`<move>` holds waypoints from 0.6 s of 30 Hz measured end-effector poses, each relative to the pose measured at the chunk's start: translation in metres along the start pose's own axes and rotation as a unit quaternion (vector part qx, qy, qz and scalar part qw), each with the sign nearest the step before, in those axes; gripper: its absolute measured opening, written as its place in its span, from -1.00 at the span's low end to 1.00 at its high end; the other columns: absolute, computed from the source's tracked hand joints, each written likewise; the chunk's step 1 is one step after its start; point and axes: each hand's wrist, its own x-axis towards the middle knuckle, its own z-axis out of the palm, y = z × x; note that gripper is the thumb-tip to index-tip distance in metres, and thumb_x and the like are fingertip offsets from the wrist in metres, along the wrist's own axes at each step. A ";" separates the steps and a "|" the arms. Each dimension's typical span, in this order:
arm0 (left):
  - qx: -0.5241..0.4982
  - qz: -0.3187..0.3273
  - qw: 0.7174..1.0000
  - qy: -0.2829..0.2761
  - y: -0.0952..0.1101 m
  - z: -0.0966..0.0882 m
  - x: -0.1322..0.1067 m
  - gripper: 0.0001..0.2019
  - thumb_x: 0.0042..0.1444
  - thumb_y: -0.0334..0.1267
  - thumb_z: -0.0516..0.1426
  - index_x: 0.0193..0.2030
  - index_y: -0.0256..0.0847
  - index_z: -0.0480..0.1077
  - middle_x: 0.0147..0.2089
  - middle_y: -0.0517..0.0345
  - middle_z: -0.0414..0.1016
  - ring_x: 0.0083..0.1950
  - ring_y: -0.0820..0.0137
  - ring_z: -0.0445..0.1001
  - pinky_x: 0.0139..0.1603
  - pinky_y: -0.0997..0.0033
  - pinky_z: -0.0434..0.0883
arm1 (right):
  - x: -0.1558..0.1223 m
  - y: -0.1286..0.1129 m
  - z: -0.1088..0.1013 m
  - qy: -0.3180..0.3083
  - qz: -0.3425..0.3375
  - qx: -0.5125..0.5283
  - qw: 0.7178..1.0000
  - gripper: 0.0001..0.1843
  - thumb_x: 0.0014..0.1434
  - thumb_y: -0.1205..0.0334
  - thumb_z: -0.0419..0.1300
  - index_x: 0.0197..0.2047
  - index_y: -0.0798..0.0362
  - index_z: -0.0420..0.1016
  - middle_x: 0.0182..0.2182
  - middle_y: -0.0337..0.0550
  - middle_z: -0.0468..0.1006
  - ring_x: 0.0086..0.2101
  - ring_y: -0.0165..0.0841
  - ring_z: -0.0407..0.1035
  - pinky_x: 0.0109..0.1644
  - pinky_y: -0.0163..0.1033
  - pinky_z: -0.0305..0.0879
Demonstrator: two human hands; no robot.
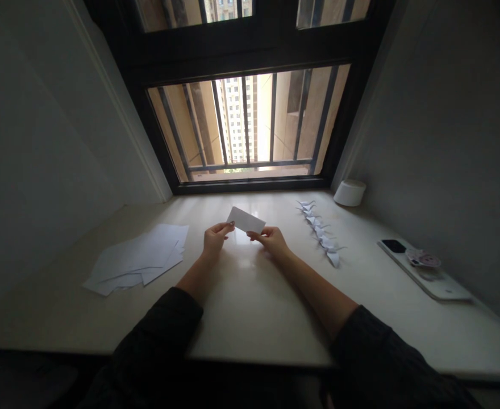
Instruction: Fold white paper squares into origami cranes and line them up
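Note:
A small folded white paper (246,220) is held up just above the pale tabletop (250,301), in the middle of the view. My left hand (215,237) pinches its left end. At its right end my right hand (271,240) pinches the lower corner. Both arms wear dark sleeves pushed back from the wrists.
A loose pile of white sheets (139,258) lies at the left. A row of several folded paper cranes (321,234) runs at the right. A white phone with a sticker grip (424,267) lies further right, and a white round container (349,192) stands near the barred window (250,122).

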 end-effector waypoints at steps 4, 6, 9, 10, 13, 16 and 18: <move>-0.001 0.013 0.999 0.032 -0.002 -0.002 0.003 -0.58 -0.26 0.05 0.29 -0.34 -0.25 0.54 -0.30 -0.05 0.56 -0.16 0.23 0.48 -0.33 0.42 0.27 | 0.000 -0.001 -0.001 0.004 0.007 -0.013 1.000 -0.62 -0.17 -0.10 0.30 -0.55 0.10 0.56 -0.53 -0.10 0.58 -0.48 -0.30 0.40 -0.38 -0.27 0.20; 0.003 0.019 0.999 0.037 -0.004 -0.001 0.003 -0.58 -0.25 0.06 0.28 -0.33 -0.25 0.54 -0.31 -0.04 0.56 -0.17 0.24 0.47 -0.34 0.43 0.27 | 0.001 0.000 -0.002 0.005 0.004 -0.014 1.000 -0.62 -0.15 -0.10 0.30 -0.54 0.10 0.56 -0.54 -0.10 0.57 -0.49 -0.30 0.40 -0.38 -0.26 0.20; 0.017 0.028 0.999 0.027 -0.005 0.000 0.004 -0.58 -0.22 0.07 0.27 -0.35 -0.25 0.53 -0.33 -0.02 0.55 -0.20 0.26 0.47 -0.35 0.44 0.28 | 0.006 0.005 -0.005 0.006 -0.006 -0.011 1.000 -0.62 -0.17 -0.09 0.30 -0.52 0.10 0.56 -0.54 -0.11 0.57 -0.46 -0.29 0.40 -0.33 -0.25 0.22; 0.024 0.034 0.999 0.020 -0.006 0.001 0.003 -0.59 -0.22 0.07 0.26 -0.35 -0.25 0.53 -0.34 -0.01 0.55 -0.22 0.28 0.46 -0.35 0.44 0.28 | 0.008 0.007 -0.006 0.013 -0.006 -0.011 1.000 -0.62 -0.17 -0.10 0.30 -0.52 0.10 0.55 -0.53 -0.11 0.56 -0.45 -0.29 0.40 -0.33 -0.24 0.23; 0.049 0.053 0.997 -0.006 -0.006 0.002 0.002 -0.60 -0.20 0.07 0.25 -0.39 -0.25 0.53 -0.38 0.02 0.54 -0.29 0.32 0.45 -0.37 0.44 0.28 | 0.012 0.012 -0.011 0.060 0.000 -0.009 0.998 -0.58 -0.14 -0.15 0.27 -0.53 0.10 0.52 -0.55 -0.14 0.53 -0.47 -0.32 0.37 -0.35 -0.25 0.21; 0.065 0.063 0.995 -0.035 -0.007 0.004 0.000 -0.63 -0.19 0.07 0.25 -0.43 -0.25 0.51 -0.41 0.05 0.53 -0.33 0.35 0.44 -0.38 0.45 0.27 | 0.013 0.013 -0.014 0.090 0.003 0.006 0.996 -0.55 -0.13 -0.18 0.24 -0.53 0.10 0.49 -0.57 -0.17 0.49 -0.47 -0.34 0.35 -0.39 -0.27 0.18; 0.067 0.067 0.994 -0.055 -0.008 0.005 0.000 -0.64 -0.19 0.07 0.24 -0.45 -0.24 0.49 -0.41 0.06 0.53 -0.34 0.37 0.43 -0.39 0.45 0.27 | 0.013 0.013 -0.015 0.104 0.007 0.010 0.994 -0.53 -0.13 -0.20 0.23 -0.53 0.10 0.47 -0.58 -0.17 0.47 -0.46 -0.34 0.35 -0.39 -0.28 0.19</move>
